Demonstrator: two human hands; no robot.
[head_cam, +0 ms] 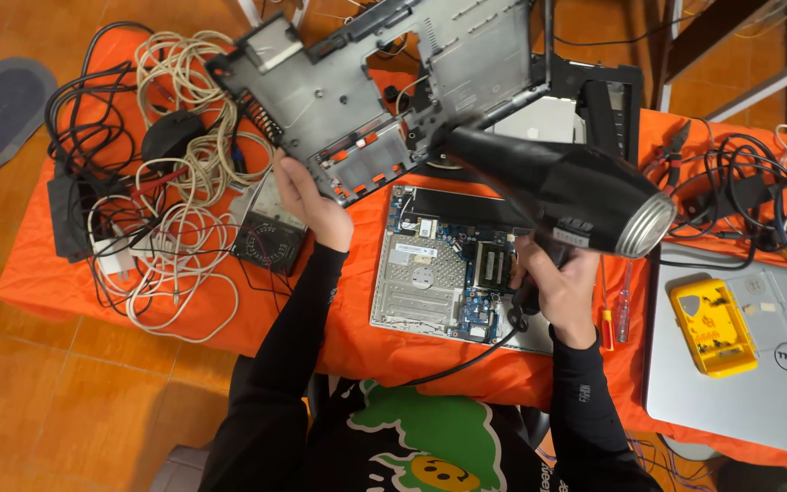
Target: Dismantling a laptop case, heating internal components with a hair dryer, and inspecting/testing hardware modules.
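The left hand (310, 202) holds up a grey laptop shell (384, 87). The right hand (559, 282) grips a black hair dryer (562, 187) above an open laptop (453, 269).

Only 1 view here, worn on the head, looking almost straight down over the chest and both black sleeves onto the orange-covered bench (357, 337). Close enough for the left hand (311, 205) and right hand (562, 282) to sit in mid-frame, with the raised laptop base panel (366, 91) and black heat gun (562, 187) looming large and nearest the lens. Tilted slightly, so the bench edge runs slantwise. Tiled floor (66, 383) at the left and bottom margins. No 2nd view to share anything with.
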